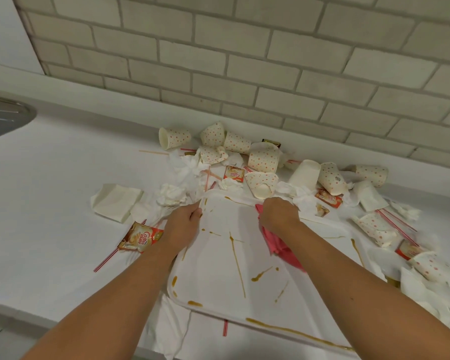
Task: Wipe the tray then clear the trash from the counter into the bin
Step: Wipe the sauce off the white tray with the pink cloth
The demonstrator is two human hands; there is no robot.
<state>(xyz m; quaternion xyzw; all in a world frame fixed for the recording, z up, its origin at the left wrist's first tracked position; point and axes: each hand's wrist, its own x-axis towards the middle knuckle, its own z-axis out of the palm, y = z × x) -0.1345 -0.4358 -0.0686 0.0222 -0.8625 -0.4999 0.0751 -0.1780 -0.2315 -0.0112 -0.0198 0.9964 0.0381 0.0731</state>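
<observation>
A steel sink (pixel 5 118) sits far left of the tray (pixel 218 276) on a white worktop (pixel 50 165) under a pale brick wall (pixel 244 61). A Coffee-mate sachet (pixel 140 237) lies just left of the tray. The left grip (pixel 185 224) curls over the tray's far-left corner. The brown-streaked tray's long axis runs roughly along the wall. The right grip (pixel 278 214) clutches a pink cloth (pixel 276 245) near its far edge; spotted paper cups (pixel 264 157) lie behind.

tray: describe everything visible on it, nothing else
The tray is white, rectangular with rounded corners and a low raised rim, plastic by its look. It lies flat on the counter, its near left corner over a paper napkin. Brown streaks cross it and its rim. The left hand grips the far left corner; the right hand holds a pink cloth on its far part.
</observation>
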